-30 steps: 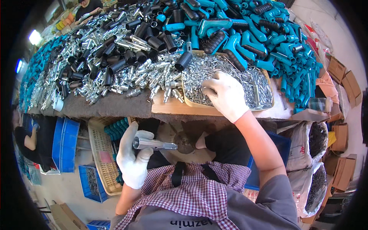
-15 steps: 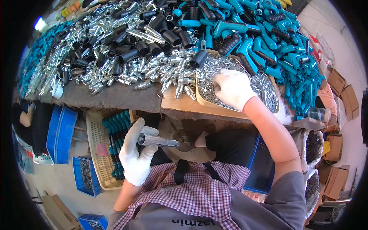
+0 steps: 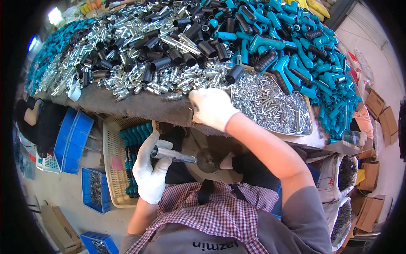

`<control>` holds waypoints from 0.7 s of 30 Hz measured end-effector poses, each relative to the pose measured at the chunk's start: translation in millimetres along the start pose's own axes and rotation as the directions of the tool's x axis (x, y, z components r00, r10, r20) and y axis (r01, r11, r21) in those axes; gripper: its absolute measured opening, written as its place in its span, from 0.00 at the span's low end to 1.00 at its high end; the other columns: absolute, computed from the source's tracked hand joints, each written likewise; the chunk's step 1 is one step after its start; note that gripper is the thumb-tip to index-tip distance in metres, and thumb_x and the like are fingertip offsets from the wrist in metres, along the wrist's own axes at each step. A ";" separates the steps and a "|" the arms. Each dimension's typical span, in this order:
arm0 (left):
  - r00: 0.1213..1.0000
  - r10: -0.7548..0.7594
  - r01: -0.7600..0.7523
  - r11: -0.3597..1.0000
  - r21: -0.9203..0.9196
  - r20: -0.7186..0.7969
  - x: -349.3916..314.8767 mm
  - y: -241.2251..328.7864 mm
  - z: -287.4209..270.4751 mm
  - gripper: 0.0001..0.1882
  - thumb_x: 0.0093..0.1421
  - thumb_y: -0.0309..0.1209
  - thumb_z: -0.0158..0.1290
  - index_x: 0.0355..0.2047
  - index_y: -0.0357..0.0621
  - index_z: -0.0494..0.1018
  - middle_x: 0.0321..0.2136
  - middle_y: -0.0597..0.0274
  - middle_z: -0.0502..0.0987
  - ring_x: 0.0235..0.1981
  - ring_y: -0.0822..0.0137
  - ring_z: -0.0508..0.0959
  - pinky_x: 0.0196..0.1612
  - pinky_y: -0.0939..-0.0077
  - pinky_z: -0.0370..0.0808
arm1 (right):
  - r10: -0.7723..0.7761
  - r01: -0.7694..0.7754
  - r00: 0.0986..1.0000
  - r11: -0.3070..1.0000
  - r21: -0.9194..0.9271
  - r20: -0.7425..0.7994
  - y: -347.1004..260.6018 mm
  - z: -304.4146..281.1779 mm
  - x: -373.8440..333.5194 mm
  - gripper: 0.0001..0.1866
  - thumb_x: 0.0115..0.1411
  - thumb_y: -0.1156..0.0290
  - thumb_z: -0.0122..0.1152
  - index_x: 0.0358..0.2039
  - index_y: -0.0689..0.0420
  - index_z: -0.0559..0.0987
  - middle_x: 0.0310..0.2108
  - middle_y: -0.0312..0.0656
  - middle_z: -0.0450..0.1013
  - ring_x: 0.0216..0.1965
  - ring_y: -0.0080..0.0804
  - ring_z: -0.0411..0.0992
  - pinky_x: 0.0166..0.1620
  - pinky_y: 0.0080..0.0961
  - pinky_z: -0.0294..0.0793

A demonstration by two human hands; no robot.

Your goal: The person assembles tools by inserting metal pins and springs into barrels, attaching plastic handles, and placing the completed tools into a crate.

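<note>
Left hand point(image 3: 150, 178): I grip the metal tube point(image 3: 176, 156), thumb and fingers closed, before the table point(image 3: 141, 106).
Right hand point(image 3: 211, 108): my fingers curled near the metal parts point(image 3: 205, 76); contents I cannot tell.

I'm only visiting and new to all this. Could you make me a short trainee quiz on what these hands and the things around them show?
1. Open question: what does the left hand hold?
2. True or false: the fingers of the right hand are dipped into the tray of small metal parts.
3. Fill the gap: the handles lying in the cream crate are mainly ____ in colour.

Key:
1. A silver metal tube.
2. False; they are to the left of it.
3. Teal.
</note>
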State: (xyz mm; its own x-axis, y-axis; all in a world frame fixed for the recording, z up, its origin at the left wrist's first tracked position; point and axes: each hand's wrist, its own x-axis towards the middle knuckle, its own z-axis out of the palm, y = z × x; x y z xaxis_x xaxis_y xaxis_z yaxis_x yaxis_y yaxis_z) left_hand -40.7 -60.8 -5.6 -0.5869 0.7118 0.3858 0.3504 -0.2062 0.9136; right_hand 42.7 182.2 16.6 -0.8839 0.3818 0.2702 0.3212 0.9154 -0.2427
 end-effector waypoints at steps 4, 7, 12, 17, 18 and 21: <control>0.998 -0.050 0.052 0.998 0.044 -0.042 -0.4 0.3 -1.8 0.31 0.61 0.39 0.61 0.59 0.34 0.67 0.39 0.51 0.80 0.39 0.63 0.82 0.44 0.73 0.76 | -0.138 0.129 0.989 0.978 -0.162 -0.046 -1.8 31.7 16.2 0.07 0.54 0.70 0.55 0.31 0.57 0.78 0.30 0.49 0.76 0.36 0.48 0.77 0.40 0.42 0.76; 0.997 -0.065 0.066 0.998 0.014 -0.043 0.3 -0.7 1.3 0.30 0.61 0.36 0.60 0.59 0.34 0.67 0.39 0.51 0.80 0.38 0.63 0.81 0.46 0.72 0.76 | -0.152 0.129 0.985 0.966 -0.222 -0.087 -2.7 37.2 15.0 0.07 0.56 0.69 0.54 0.28 0.56 0.79 0.30 0.47 0.75 0.35 0.45 0.77 0.39 0.41 0.76; 0.998 0.024 -0.021 0.999 0.044 -0.065 -0.7 -16.1 0.9 0.31 0.62 0.38 0.59 0.62 0.36 0.65 0.39 0.56 0.78 0.27 0.76 0.71 0.30 0.83 0.69 | 0.001 -0.037 0.988 0.972 -0.234 -0.153 24.8 -14.0 10.8 0.08 0.57 0.68 0.53 0.26 0.55 0.80 0.31 0.47 0.74 0.36 0.46 0.76 0.41 0.41 0.77; 0.992 -0.060 0.052 0.996 -0.076 -0.110 6.8 -2.5 14.9 0.31 0.65 0.38 0.56 0.64 0.36 0.62 0.41 0.57 0.77 0.27 0.78 0.70 0.29 0.85 0.69 | 0.075 -0.191 0.927 0.938 -0.288 -0.368 95.9 -65.8 -6.6 0.09 0.57 0.72 0.54 0.31 0.49 0.83 0.33 0.43 0.73 0.41 0.44 0.74 0.46 0.39 0.74; 0.988 -0.093 0.081 0.992 -0.098 -0.127 8.2 0.0 16.0 0.31 0.65 0.38 0.56 0.64 0.36 0.61 0.41 0.57 0.77 0.27 0.78 0.70 0.28 0.86 0.69 | 0.096 -0.212 0.919 0.938 -0.274 -0.383 108.4 -72.9 -7.9 0.09 0.57 0.73 0.54 0.31 0.49 0.83 0.34 0.43 0.74 0.42 0.44 0.74 0.46 0.39 0.74; 0.989 -0.077 0.063 0.992 -0.113 -0.129 9.2 1.7 17.0 0.32 0.66 0.39 0.55 0.65 0.36 0.61 0.41 0.58 0.77 0.27 0.78 0.70 0.28 0.86 0.68 | 0.298 -0.392 0.905 0.863 -0.319 -0.305 143.4 -92.5 -5.8 0.10 0.57 0.71 0.54 0.33 0.47 0.84 0.35 0.45 0.74 0.44 0.46 0.74 0.49 0.40 0.74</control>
State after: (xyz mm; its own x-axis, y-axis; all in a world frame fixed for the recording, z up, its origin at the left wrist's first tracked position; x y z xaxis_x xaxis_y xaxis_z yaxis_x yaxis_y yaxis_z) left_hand -33.1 -43.2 -2.6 -0.7014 0.6332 0.3272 0.2284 -0.2352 0.9447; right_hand 125.3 323.1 66.5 -0.6002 0.6569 0.4563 0.7319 0.6812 -0.0181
